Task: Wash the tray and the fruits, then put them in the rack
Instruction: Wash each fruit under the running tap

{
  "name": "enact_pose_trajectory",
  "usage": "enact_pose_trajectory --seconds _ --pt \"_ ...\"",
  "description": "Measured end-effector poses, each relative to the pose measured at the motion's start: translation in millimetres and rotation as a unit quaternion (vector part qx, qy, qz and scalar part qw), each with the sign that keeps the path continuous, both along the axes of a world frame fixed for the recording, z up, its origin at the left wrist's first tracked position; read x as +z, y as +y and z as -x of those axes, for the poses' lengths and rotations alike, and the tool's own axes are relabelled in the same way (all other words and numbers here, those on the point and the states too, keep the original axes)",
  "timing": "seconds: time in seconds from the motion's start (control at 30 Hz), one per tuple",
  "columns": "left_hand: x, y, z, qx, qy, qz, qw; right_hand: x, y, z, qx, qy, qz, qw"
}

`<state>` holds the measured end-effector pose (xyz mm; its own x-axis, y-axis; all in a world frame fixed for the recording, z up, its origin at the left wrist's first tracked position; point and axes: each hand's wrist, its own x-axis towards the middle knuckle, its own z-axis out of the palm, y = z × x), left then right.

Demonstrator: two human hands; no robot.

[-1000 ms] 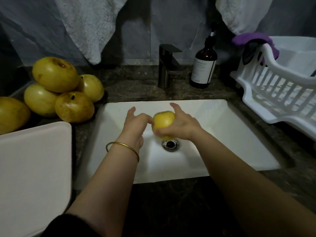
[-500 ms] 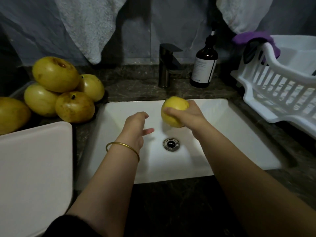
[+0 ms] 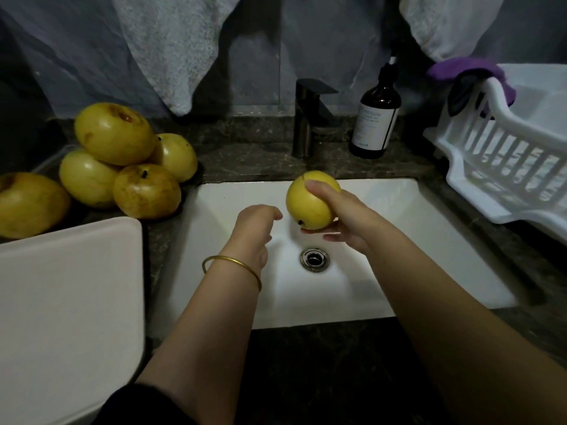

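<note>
One yellow fruit (image 3: 308,207) is held above the white sink (image 3: 399,240), the right hand (image 3: 346,222) curled around it. The left hand (image 3: 253,228) hangs just beside it, fingers loosely bent, holding nothing. Five more fruits (image 3: 113,133) are piled on the desk (image 3: 260,161) at left, behind one white tray (image 3: 67,302). One white rack (image 3: 506,167) stands at right.

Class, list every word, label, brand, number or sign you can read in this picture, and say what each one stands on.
Brown pump bottle: its pale label carries a few lines of print, all too small and blurred to read.
Held fruit, white tray, rack, tap: no writing to be seen.
</note>
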<state>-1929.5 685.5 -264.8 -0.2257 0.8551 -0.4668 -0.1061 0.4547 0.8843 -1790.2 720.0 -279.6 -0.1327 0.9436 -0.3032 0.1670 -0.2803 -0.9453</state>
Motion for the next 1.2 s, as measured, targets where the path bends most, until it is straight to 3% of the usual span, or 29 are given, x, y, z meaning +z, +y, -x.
enact_pose_trajectory --seconds 0.1,0.13,0.17,0.2,0.23,0.27,0.3,0.47,0.67,0.87,0.93,1.0,1.03,1.1,1.2 --pt "-1.3 -2.8 1.4 0.026 -0.018 -0.020 0.999 5.4 -4.9 -1.7 0.047 0.087 0.040 0.994" --pt "-1.2 -4.2 1.3 0.030 -0.022 -0.033 0.999 5.8 -8.2 0.9 0.044 0.068 0.031 0.996" --pt "-2.0 -5.4 1.1 0.031 -0.019 -0.050 0.998 3.9 -9.9 3.7 0.041 -0.022 -0.013 0.999" --pt "-3.0 -6.5 1.7 0.032 -0.009 -0.068 0.997 1.1 -10.6 6.8 0.041 -0.208 -0.079 0.974" --pt "-3.8 -8.3 2.4 0.032 0.005 -0.086 0.996 -2.2 -12.1 8.4 0.029 -0.387 -0.136 0.911" --pt "-3.1 -10.8 3.3 0.031 0.019 -0.101 0.994 -5.9 -13.7 8.7 0.016 -0.493 -0.185 0.850" --pt "-1.3 -13.5 3.9 0.027 0.028 -0.109 0.993 -7.8 -14.8 7.8 0.001 -0.520 -0.203 0.830" --pt "17.2 -32.2 16.0 0.010 0.050 -0.133 0.990 19.3 -27.0 14.4 -0.088 -0.375 -0.248 0.889" --pt "49.5 -56.7 54.0 0.010 0.102 -0.194 0.976 44.9 -47.8 41.1 -0.044 -0.227 -0.228 0.946" --pt "69.8 -90.6 97.7 0.043 0.108 -0.228 0.967 68.3 -73.5 86.6 -0.021 -0.057 -0.250 0.966" --pt "72.5 -100.0 109.5 0.046 0.111 -0.228 0.966 64.7 -83.5 101.7 -0.024 -0.085 -0.238 0.967" --pt "71.5 -110.9 122.1 0.046 0.109 -0.223 0.968 52.6 -90.4 114.7 -0.002 -0.284 -0.230 0.931" --pt "71.4 -116.3 128.0 0.043 0.111 -0.214 0.970 46.3 -94.5 119.1 -0.013 -0.314 -0.220 0.924" --pt "70.5 -124.7 143.2 0.049 0.111 -0.199 0.972 47.7 -102.0 129.0 -0.043 -0.271 -0.207 0.939" --pt "66.1 -135.4 164.3 0.064 0.114 -0.183 0.974 54.1 -106.9 142.2 -0.036 -0.280 -0.221 0.933"
